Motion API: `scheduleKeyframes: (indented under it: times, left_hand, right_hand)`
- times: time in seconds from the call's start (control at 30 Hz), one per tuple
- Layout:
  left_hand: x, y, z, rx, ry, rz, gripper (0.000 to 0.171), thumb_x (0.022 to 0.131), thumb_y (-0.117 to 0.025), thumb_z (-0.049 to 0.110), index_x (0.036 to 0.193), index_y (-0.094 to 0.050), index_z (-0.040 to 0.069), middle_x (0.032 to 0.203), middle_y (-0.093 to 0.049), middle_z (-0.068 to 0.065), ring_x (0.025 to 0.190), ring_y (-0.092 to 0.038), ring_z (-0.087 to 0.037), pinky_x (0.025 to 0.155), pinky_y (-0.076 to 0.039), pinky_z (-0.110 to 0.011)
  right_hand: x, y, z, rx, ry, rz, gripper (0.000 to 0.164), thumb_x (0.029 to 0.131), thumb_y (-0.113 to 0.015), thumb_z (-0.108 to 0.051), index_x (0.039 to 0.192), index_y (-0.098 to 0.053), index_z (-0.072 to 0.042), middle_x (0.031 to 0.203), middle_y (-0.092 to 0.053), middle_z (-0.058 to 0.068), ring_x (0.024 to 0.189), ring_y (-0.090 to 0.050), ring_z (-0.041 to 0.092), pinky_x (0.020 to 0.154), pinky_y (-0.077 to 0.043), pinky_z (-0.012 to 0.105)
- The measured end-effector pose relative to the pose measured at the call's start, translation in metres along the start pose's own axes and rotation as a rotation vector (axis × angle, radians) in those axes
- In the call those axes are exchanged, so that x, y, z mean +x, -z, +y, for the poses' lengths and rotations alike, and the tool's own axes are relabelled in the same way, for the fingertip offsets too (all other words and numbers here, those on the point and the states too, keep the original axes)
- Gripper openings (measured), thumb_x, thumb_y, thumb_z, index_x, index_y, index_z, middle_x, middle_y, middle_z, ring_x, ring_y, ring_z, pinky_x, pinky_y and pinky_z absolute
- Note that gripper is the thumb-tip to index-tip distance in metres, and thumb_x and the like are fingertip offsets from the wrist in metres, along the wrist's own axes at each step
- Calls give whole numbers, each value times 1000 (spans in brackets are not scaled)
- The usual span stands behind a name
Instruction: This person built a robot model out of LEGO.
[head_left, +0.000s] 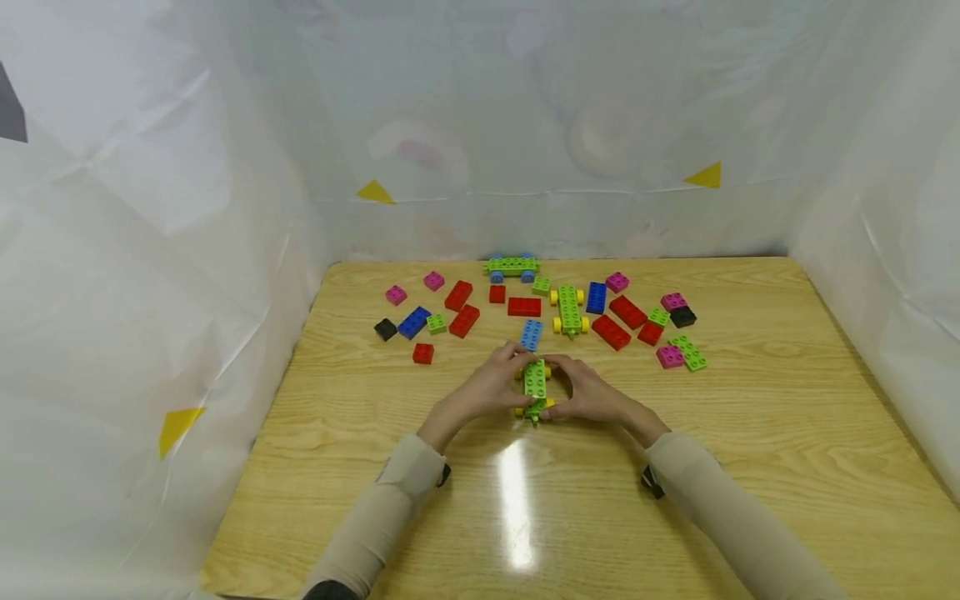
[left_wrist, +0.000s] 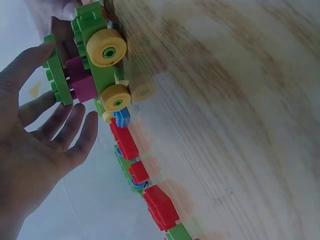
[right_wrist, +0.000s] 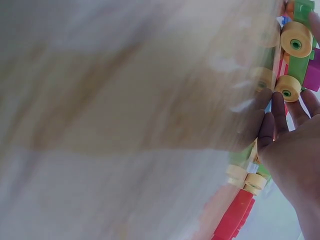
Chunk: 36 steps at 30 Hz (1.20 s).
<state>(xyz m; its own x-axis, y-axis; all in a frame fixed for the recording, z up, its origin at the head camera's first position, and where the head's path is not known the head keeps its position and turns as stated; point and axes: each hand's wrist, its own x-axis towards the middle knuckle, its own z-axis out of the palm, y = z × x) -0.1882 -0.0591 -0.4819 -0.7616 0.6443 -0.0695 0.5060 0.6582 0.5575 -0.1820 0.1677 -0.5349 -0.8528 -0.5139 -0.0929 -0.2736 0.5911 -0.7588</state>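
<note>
Near the middle of the table stands a toy car base (left_wrist: pixel 104 75), green with yellow wheels. A magenta brick (left_wrist: pixel 81 80) sits on it, and above that is a flat green brick (head_left: pixel 535 379) with two rows of studs. My left hand (head_left: pixel 491 385) pinches this flat brick between thumb and fingers; a narrow gap shows between it and the magenta brick in the left wrist view. My right hand (head_left: pixel 592 393) curves round the other side and holds the car base, thumb at the near end and fingers at the far end beside a yellow wheel (right_wrist: pixel 288 89).
Beyond the hands lie a light blue brick (head_left: pixel 531 334), a second green base with yellow wheels (head_left: pixel 569 310) and a green base with blue wheels (head_left: pixel 512 267). Several red, blue, black, pink and green bricks spread to both sides. White sheeting (head_left: pixel 555 225) encloses the table (head_left: pixel 345 467).
</note>
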Motion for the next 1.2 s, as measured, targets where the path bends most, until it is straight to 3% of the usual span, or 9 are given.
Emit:
scheduleKeyframes:
  times: [0.57,1.2]
  left_hand:
    - [1,3,3,108,-46,-19,65,85,-75,32,140,-49,11,134,-49,-4,123,-44,-19,101,-41,-32]
    - [4,6,6,140,18,-47,67,85,-74,34,143,-47,13,137,-47,-4,124,-45,-19,102,-41,-32]
  right_hand:
    - [1,-2,4,1,24,-2,94,73,-78,-56,148,-34,-21,149,-37,3,135,-33,27,108,-27,55]
    - [1,-1,3,14,14,-5,93,73,-80,-51,147,-34,-19,150,-36,5,135,-32,28,108,-27,55]
